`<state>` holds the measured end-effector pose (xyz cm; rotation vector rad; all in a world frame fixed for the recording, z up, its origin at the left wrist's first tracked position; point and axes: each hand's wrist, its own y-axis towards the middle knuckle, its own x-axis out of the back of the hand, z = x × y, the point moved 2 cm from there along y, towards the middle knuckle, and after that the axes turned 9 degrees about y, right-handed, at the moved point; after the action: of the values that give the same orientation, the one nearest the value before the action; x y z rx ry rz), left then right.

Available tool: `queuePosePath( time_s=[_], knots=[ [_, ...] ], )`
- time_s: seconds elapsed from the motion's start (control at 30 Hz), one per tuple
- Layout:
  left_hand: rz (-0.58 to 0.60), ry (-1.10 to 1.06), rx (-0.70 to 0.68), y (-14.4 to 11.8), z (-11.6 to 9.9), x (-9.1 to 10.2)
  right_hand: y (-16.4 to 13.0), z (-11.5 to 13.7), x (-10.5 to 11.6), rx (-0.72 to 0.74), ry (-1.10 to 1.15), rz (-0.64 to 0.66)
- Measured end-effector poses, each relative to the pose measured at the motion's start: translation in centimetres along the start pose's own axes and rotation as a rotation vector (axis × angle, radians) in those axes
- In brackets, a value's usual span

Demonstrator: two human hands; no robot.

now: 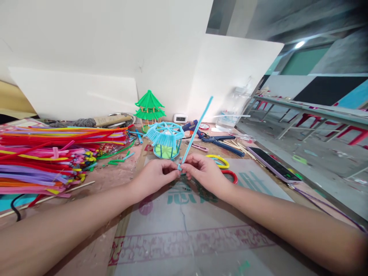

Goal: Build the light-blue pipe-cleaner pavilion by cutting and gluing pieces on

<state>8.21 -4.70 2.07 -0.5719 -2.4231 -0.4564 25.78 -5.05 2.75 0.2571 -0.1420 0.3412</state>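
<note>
Dozens of colored straws [43, 153] lie heaped at the far left of the table [115, 180], red, orange, pink and purple, with a few green offcuts [120, 158] scattered just beside the pile. Moving right, the left hand [156, 174] is closed in a pinch, thumb and fingertips clamped on the lower end of a light blue straw [196, 130], which rises at a slant up and to the right from the meeting point of both hands, above a printed mat [186, 230]. The straw looks thin, straight and smooth, uniformly pale blue, with its bottom tip hidden between the fingers. Behind the hands stands a small blue straw pavilion [166, 140] with a fringed roof and a green base, and further back a green pavilion [149, 107] by the wall. The right hand [205, 172] is likewise closed on the same low end of the straw, touching the left hand's fingertips. A judgement: with so short a hold at the bottom, a hard squeeze could kink or flatten the straw, and the long free end might swing into the blue pavilion and knock it. To the right lie a yellow ring [220, 160], a red ring [231, 175], a glue gun [218, 141] and a phone [273, 165] near the table edge.
</note>
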Motion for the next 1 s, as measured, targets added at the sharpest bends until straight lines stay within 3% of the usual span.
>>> queuePosePath(
  time_s=[0.37, 0.67, 1.0],
  knots=[
    [-0.002, 0.014, -0.019, 0.18, 0.25, -0.08, 0.08, 0.19, 0.06, 0.021, -0.177, -0.001],
    [0.032, 0.027, -0.049, 0.24, 0.26, 0.08, 0.31, -0.06, 0.2, -0.085, -0.033, -0.033],
    [0.052, 0.036, -0.034, 0.33, 0.47, -0.04, 0.45, -0.46, 0.25, -0.09, 0.027, -0.027]
  ],
)
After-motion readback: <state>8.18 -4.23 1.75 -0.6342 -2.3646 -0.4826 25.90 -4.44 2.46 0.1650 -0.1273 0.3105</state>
